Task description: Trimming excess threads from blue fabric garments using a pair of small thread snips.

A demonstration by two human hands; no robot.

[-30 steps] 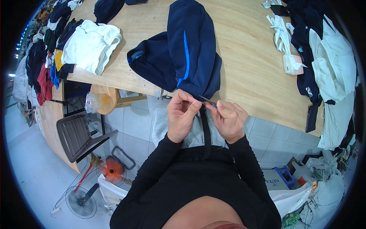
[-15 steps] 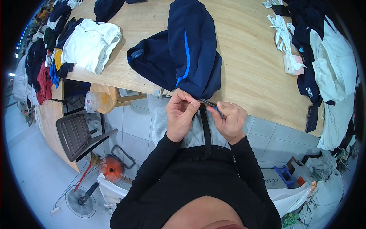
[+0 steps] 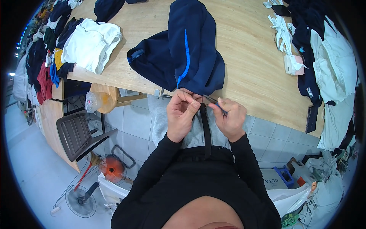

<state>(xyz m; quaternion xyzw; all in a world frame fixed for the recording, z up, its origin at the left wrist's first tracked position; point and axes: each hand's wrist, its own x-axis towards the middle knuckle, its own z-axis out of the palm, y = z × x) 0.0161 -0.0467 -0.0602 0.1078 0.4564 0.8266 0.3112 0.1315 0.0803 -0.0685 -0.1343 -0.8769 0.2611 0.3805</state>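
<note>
A navy garment with a bright blue stripe lies on the wooden table, its near end reaching my hands at the table edge. My left hand is closed in a pinch at that near end, apparently on the garment's edge; the exact spot is hidden by the fingers. In my right hand is a small pair of thread snips with dark blades and a blue handle. Their tips point toward my left fingertips. A black strap hangs down between my hands over grey trousers.
White folded clothes lie at the table's left, beside a heap of coloured garments. White straps, a tissue packet and pale garments are at the right. A brown chair, wooden stool and fan stand to the left.
The navy garment's near right part has shifted slightly right. My right hand has turned a little, and the snips have moved slightly right and up. My left hand stays nearly in place.
</note>
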